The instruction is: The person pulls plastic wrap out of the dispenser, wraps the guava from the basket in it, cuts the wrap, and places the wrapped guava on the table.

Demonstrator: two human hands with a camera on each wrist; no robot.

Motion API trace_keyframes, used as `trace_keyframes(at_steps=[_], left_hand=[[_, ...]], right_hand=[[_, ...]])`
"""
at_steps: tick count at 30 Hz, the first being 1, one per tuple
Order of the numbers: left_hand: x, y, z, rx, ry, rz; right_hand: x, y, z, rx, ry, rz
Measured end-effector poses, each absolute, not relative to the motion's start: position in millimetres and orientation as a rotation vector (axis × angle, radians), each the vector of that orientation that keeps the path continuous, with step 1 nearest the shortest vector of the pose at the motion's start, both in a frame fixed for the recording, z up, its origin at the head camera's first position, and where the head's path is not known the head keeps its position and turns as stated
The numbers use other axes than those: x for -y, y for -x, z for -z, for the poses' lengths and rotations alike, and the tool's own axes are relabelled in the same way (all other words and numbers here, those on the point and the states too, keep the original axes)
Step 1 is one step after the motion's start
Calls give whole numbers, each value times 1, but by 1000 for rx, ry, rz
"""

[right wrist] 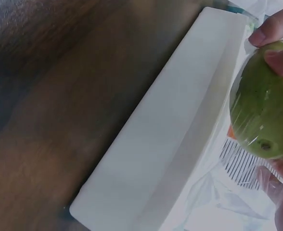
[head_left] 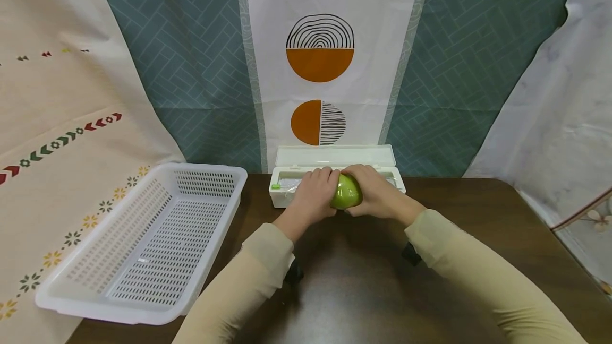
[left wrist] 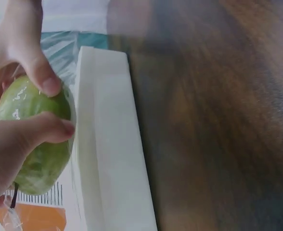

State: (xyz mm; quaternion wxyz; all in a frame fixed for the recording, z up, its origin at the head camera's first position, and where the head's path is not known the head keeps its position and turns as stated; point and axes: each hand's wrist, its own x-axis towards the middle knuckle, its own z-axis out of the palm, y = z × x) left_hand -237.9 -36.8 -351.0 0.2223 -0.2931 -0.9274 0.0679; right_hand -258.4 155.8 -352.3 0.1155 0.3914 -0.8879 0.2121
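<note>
A green pear [head_left: 347,193] with a dark stem sits between both hands, held up over the open white cling film dispenser [head_left: 279,199]. Clear film stretches over its skin, shiny and creased in the left wrist view. My left hand [head_left: 313,194] grips the pear from the left, its thumb pressing the near side. From the right, my right hand [head_left: 377,191] curls its fingers and thumb around it. Loose film [right wrist: 223,202] spreads beside the pear in the right wrist view. The dispenser's long front wall [left wrist: 117,144] runs close by the pear.
On the left stands a white perforated plastic basket [head_left: 167,238]. The dispenser's raised lid [head_left: 334,155] leans back toward a patterned cloth [head_left: 320,65] behind the dark wooden table [head_left: 354,291]. A small green piece [head_left: 275,186] sits on the dispenser's left end.
</note>
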Motion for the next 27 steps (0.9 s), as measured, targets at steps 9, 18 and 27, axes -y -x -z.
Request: trace_keyframes(at_steps=[9,18,27], left_hand=[[41,253,338,2746,817,8],[41,269,321,2958,803,250],[43,282,307,2986,775,290]], right_hand=[[-153,258,354,2707,-1112,-522],[-148,275,343,2775,-1089,-559],[-148,292,319,2831,-1061,-623]])
